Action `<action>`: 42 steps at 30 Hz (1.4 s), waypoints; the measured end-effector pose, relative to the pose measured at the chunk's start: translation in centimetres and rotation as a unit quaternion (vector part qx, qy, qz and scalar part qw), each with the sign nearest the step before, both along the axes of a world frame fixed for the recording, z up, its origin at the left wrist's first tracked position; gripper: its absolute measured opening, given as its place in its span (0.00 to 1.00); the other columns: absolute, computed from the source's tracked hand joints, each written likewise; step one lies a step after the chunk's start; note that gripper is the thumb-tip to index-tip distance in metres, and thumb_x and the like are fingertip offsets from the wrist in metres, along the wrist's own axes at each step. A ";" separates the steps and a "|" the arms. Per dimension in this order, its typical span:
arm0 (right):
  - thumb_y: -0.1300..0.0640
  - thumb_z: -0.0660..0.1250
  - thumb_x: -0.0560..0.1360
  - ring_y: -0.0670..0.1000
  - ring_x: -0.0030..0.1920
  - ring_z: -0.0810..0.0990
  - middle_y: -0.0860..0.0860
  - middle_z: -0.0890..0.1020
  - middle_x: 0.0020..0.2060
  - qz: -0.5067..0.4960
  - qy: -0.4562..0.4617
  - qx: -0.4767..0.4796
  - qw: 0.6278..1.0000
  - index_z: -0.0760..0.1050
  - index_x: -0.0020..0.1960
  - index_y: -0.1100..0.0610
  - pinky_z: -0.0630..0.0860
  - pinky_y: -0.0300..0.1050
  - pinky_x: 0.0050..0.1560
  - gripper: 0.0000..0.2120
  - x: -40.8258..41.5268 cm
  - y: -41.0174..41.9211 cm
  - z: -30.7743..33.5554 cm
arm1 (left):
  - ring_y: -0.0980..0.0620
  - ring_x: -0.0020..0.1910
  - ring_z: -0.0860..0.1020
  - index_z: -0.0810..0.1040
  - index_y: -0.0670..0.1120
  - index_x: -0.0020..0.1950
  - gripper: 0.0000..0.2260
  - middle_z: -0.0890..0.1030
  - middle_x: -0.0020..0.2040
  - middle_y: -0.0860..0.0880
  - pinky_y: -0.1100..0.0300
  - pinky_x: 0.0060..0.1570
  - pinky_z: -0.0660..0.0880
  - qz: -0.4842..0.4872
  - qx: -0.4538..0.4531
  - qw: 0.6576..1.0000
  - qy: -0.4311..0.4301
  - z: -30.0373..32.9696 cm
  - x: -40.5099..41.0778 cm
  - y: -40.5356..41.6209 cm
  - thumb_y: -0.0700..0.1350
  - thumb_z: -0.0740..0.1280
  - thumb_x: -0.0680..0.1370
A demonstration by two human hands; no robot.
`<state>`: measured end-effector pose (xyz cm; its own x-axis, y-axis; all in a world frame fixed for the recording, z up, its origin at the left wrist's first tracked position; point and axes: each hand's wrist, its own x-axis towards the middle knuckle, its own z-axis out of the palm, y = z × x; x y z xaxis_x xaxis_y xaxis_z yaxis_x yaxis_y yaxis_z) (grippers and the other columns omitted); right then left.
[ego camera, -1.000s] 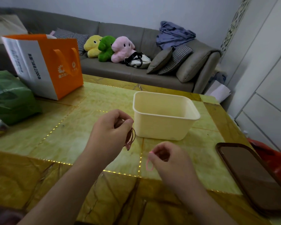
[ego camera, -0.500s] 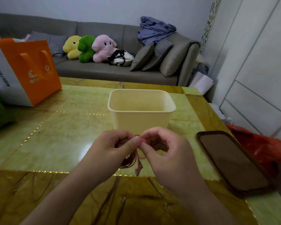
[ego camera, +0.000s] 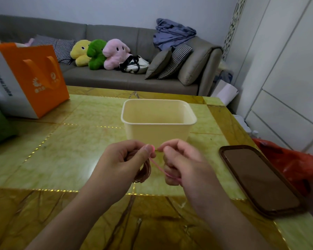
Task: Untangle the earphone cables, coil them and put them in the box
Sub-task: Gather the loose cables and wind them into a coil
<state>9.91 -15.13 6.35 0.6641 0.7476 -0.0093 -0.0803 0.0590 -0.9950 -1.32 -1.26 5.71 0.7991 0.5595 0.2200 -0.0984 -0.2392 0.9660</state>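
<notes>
Holding the coiled earphone cable point(ego camera: 143, 171) pinched under its thumb, the left hand point(ego camera: 119, 163) has met the right hand point(ego camera: 184, 165), whose curled fingers now stretch a pink band point(ego camera: 158, 166) from it, before the box point(ego camera: 158, 121).

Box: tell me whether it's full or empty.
Empty as far as visible: the box shows only bare inner walls; the coil is outside, in the left hand.

I see two bare forearms: the left hand point(ego camera: 122, 165) enters from 7 o'clock, the right hand point(ego camera: 185, 166) from 5 o'clock. No sleeves, rings or watch show.
</notes>
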 end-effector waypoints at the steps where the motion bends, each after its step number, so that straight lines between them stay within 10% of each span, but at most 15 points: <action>1: 0.60 0.68 0.84 0.47 0.28 0.71 0.50 0.74 0.32 -0.004 -0.066 -0.030 0.997 0.79 0.53 0.60 0.70 0.42 0.29 0.03 -0.3 0.0 0.0 | 0.47 0.27 0.72 0.84 0.45 0.44 0.11 0.79 0.30 0.34 0.57 0.30 0.70 -0.001 0.001 1.000 -0.006 -0.1 0.1 -0.1 0.47 0.68 0.83; 5: 0.56 0.76 0.79 0.50 0.35 0.86 0.50 0.86 0.38 -0.048 -0.186 -0.065 0.979 0.80 0.50 0.54 0.84 0.53 0.40 0.05 -1.2 0.2 0.2 | 0.52 0.24 0.72 0.84 0.43 0.42 0.11 0.77 0.26 0.50 0.62 0.28 0.69 0.014 -0.005 1.000 -0.013 -0.2 0.4 -0.4 0.43 0.68 0.83; 10: 0.56 0.76 0.79 0.44 0.38 0.86 0.43 0.87 0.35 -0.108 -0.261 -0.069 0.957 0.86 0.46 0.49 0.84 0.44 0.42 0.04 -0.5 -0.2 0.1 | 0.48 0.27 0.73 0.85 0.47 0.47 0.09 0.79 0.32 0.38 0.58 0.28 0.70 0.018 -0.008 1.000 -0.017 -0.1 0.5 -0.7 0.45 0.67 0.84; 15: 0.58 0.75 0.78 0.56 0.33 0.80 0.47 0.84 0.31 -0.065 -0.265 -0.011 0.962 0.87 0.43 0.50 0.77 0.55 0.34 0.07 -0.7 -1.0 0.7 | 0.59 0.25 0.74 0.83 0.45 0.52 0.10 0.78 0.29 0.52 0.67 0.28 0.70 0.058 -0.013 0.998 -0.024 0.0 0.6 -0.7 0.42 0.63 0.86; 22: 0.59 0.75 0.75 0.44 0.30 0.77 0.42 0.81 0.29 -0.043 -0.339 -0.093 0.935 0.84 0.40 0.53 0.65 0.32 0.30 0.06 -2.8 0.4 -1.0 | 0.55 0.30 0.73 0.82 0.46 0.48 0.12 0.77 0.36 0.47 0.65 0.30 0.72 0.058 -0.024 0.998 -0.004 -0.1 0.7 -1.1 0.44 0.61 0.87; 42: 0.55 0.71 0.76 0.49 0.36 0.73 0.44 0.75 0.36 -0.095 -0.542 -0.088 0.830 0.75 0.41 0.50 0.72 0.53 0.34 0.07 -2.7 0.5 -1.9 | 0.56 0.27 0.73 0.78 0.39 0.48 0.12 0.75 0.30 0.51 0.64 0.26 0.69 0.034 -0.051 0.998 -0.018 0.5 0.7 -2.4 0.39 0.60 0.87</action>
